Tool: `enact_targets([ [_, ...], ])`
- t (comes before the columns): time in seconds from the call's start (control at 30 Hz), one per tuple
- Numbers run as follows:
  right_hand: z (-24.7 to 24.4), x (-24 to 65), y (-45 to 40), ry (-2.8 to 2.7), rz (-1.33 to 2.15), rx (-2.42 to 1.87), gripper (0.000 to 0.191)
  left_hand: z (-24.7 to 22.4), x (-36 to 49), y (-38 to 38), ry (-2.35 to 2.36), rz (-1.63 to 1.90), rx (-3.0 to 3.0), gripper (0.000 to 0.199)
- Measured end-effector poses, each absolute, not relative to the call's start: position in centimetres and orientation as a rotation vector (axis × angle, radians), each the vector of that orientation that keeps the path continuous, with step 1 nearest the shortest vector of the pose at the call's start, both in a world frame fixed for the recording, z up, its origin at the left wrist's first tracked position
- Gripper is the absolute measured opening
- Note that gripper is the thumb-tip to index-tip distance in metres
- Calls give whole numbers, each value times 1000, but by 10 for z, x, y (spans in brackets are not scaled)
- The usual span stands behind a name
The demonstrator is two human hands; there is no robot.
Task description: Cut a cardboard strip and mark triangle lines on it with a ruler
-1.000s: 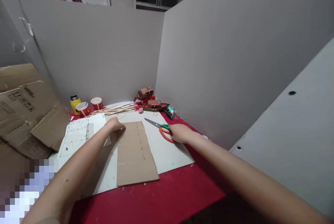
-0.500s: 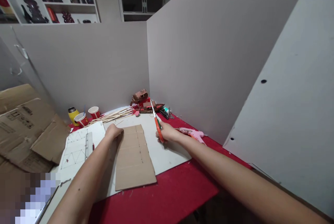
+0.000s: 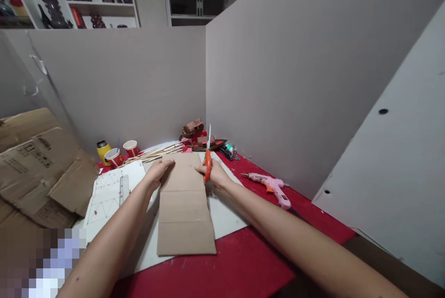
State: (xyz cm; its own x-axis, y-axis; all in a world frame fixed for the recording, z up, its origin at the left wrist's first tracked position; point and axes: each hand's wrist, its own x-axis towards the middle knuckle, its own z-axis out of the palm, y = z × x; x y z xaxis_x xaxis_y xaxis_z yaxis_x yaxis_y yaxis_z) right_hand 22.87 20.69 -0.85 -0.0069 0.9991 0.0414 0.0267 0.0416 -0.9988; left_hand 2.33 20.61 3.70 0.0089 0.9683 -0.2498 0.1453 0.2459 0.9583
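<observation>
The left hand (image 3: 160, 172) pinches the cardboard's (image 3: 186, 212) far left edge, its lower fingers hidden underneath. The right hand (image 3: 217, 175) grips scissors (image 3: 207, 164), thumb on the opposite edge; exact handle hold unclear. Cardboard partly covers a white board (image 3: 224, 221); both forearms run out of view.

- The left hand (image 3: 160, 171) is covering part of the cardboard piece (image 3: 186, 205)'s left edge, and most of its fingers are staying out of sight.
- Fingers of the right hand (image 3: 216, 174) are disappearing behind the scissors (image 3: 207, 166) and the cardboard piece.
- The left forearm (image 3: 114, 228) is hiding part of the drawing sheet (image 3: 109, 182).
- Both forearms are running off the bottom edge.
- The picture's left edge is cutting off the cardboard boxes (image 3: 31, 173), whose print is appearing too small to read.
- Coarse pixels are blurring the lower left corner.
</observation>
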Motion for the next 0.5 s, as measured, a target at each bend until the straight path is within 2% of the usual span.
enact_targets([
  [0.17, 27, 242, 216, -1194, 992, -985, 29, 54, 18, 169, 1077, 907, 1134, 36],
  [0.3, 49, 251, 214, -1180, 920, -867, 38, 60, 22, 149, 983, 933, 1117, 49],
  [0.37, 54, 256, 211, -1166, 897, -855, 41, 66, 25, 149, 966, 1061, 1097, 50],
  [0.5, 53, 268, 200, -1104, 838, -875, 49, 88, 27, 162, 905, 1493, 1005, 40],
])
